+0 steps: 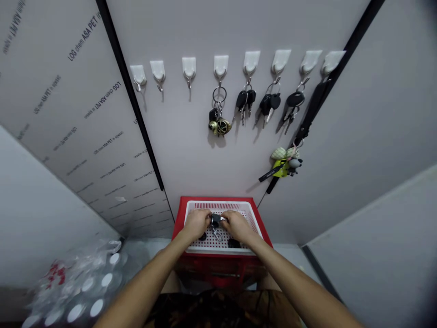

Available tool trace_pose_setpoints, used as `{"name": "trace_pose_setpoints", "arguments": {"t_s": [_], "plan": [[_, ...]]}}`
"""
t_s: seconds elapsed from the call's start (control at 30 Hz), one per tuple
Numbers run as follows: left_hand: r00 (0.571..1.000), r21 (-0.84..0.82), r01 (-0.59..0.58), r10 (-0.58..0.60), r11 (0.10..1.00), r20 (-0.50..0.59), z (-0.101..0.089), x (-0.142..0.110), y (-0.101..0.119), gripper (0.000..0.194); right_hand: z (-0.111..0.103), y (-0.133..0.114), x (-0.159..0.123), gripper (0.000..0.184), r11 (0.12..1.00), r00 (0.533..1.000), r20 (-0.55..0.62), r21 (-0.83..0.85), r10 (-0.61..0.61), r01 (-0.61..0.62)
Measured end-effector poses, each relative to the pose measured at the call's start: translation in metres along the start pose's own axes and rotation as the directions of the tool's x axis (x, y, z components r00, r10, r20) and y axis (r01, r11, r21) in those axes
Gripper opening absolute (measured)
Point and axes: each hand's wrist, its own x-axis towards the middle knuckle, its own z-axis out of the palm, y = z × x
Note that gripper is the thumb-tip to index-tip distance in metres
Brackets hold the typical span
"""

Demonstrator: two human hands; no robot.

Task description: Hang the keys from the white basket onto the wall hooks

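Between my two hands, over the white basket (223, 250), is a bunch of keys (215, 220) with a black head and a silver clip hanging down. My left hand (197, 223) pinches it from the left side. From the right, the fingers of my right hand (238, 224) close on its light-coloured end. Two other dark items lie in the basket: one black item (234, 243) below my right hand and a smaller dark item (202, 237) beside my left hand, partly covered.
The basket rests on a red stool (183, 202). On the wall are several white hooks (221, 66); some carry keys (246, 100), one a long black strap with charms (282, 166). The three leftmost hooks are bare. Wrapped bottles (88, 284) stand at lower left.
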Motion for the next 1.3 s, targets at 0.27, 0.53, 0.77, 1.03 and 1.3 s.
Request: {"name": "trace_pose_setpoints", "arguments": {"t_s": [0.27, 0.53, 0.77, 1.03, 1.3], "plan": [[0.995, -0.475, -0.005, -0.043, 0.88, -0.091, 0.007, 0.003, -0.006, 0.02, 0.0, 0.0, 0.003, 0.02, 0.943, 0.998, -0.05, 0.331, 0.048, -0.029], [0.995, -0.804, 0.093, -0.084, 0.587, 0.053, 0.009, 0.006, -0.006, 0.022, 0.009, 0.006, 0.008, 0.023, 0.777, 0.98, -0.052, 0.618, 0.19, -0.118], [0.98, -0.908, 0.196, -0.106, 0.371, 0.168, 0.011, 0.008, -0.007, 0.026, 0.003, 0.002, 0.007, 0.021, 0.774, 0.972, -0.043, 0.613, 0.233, -0.158], [0.968, -0.937, 0.183, -0.221, 0.297, 0.119, 0.008, 0.011, -0.006, 0.02, -0.005, 0.005, 0.001, 0.029, 0.85, 0.962, -0.043, 0.48, 0.269, -0.216], [0.968, -0.931, 0.073, -0.251, 0.358, -0.021, -0.005, 0.01, 0.0, 0.014, -0.016, -0.006, -0.001, 0.034, 0.946, 0.969, -0.244, 0.32, 0.029, 0.053]]}}
